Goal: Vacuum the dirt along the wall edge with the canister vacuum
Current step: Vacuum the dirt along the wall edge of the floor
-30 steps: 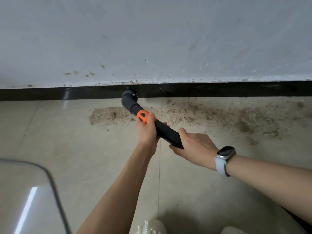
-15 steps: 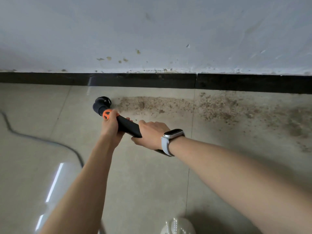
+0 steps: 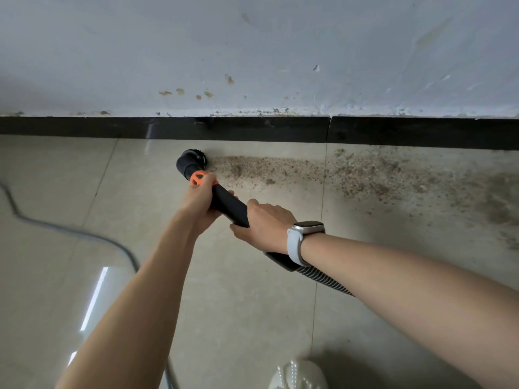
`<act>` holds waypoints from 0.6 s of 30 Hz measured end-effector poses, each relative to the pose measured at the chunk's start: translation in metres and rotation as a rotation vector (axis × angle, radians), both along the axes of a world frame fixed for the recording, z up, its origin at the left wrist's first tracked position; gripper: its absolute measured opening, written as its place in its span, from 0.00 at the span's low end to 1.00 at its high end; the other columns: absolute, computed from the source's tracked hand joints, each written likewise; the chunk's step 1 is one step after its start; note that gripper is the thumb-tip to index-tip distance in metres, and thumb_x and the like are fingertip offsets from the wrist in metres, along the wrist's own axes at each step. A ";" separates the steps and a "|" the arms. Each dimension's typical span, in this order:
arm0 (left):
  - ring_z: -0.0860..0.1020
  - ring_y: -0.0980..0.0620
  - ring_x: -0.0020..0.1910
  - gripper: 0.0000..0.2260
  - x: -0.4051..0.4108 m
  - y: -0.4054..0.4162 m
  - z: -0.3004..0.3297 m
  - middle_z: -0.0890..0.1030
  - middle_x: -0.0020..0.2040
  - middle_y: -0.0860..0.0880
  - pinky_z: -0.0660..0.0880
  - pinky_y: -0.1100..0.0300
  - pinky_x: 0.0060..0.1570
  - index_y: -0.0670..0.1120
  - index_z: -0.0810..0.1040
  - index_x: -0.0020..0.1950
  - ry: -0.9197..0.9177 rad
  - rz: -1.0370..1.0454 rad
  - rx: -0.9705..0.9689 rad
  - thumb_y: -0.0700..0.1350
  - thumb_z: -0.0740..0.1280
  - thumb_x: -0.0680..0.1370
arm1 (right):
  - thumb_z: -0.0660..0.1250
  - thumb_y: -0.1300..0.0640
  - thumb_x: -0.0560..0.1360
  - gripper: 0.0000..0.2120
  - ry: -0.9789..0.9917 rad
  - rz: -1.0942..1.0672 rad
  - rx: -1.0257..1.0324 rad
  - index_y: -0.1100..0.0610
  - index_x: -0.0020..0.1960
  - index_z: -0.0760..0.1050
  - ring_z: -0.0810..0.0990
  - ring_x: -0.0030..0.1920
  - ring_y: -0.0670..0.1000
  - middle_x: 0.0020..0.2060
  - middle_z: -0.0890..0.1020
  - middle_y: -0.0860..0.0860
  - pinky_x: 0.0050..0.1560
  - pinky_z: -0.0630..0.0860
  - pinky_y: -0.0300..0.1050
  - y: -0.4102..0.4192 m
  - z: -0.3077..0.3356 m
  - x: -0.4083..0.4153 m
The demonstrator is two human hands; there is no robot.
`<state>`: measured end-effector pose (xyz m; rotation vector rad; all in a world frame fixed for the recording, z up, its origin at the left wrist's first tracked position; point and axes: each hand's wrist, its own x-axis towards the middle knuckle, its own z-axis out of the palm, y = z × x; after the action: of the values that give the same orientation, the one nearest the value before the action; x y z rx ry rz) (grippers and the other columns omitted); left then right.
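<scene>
Since a second ago the brush head (image 3: 193, 161) has been brought away from the black skirting (image 3: 224, 129) and drawn left, so that it is now set at the left end of the dirt (image 3: 309, 171); the tiles to its left look bare, which suggests the strip is to be worked from there rightwards, with most of it not yet lifted. The wand (image 3: 229, 204) is gripped by both hands: the left hand (image 3: 200, 202) is wrapped round it just below the orange collar (image 3: 198, 178), the right hand (image 3: 262, 224) lower down, near the ribbed hose (image 3: 325, 282). The dirt is seen as a grainy brown band lying on the floor (image 3: 238, 304) just beside the skirting, denser at the left, thinner and smeared toward the right edge.
</scene>
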<state>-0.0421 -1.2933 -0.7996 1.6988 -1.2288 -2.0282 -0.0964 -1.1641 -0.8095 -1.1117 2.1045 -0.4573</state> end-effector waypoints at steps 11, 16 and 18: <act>0.78 0.48 0.39 0.04 -0.016 0.038 0.001 0.71 0.45 0.43 0.79 0.57 0.30 0.45 0.66 0.46 0.036 -0.060 0.010 0.42 0.59 0.79 | 0.60 0.42 0.76 0.17 0.031 -0.026 0.033 0.55 0.44 0.62 0.71 0.27 0.49 0.31 0.71 0.48 0.26 0.61 0.44 0.040 0.004 -0.013; 0.78 0.48 0.39 0.03 -0.025 0.059 -0.001 0.72 0.46 0.42 0.79 0.57 0.29 0.43 0.66 0.49 0.047 -0.078 0.040 0.41 0.59 0.79 | 0.59 0.42 0.76 0.17 0.053 -0.051 0.041 0.55 0.44 0.61 0.71 0.27 0.49 0.30 0.71 0.48 0.26 0.61 0.44 0.064 0.004 -0.018; 0.79 0.47 0.39 0.06 -0.027 0.068 0.000 0.72 0.46 0.41 0.79 0.57 0.30 0.43 0.66 0.54 0.046 -0.090 0.044 0.41 0.60 0.79 | 0.59 0.41 0.76 0.17 0.052 -0.053 0.049 0.55 0.44 0.61 0.71 0.27 0.49 0.30 0.72 0.48 0.26 0.62 0.44 0.073 0.004 -0.019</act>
<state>-0.0691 -1.2253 -0.7997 1.6336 -1.2767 -2.1487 -0.1158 -1.0906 -0.8050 -1.0519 2.1831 -0.4039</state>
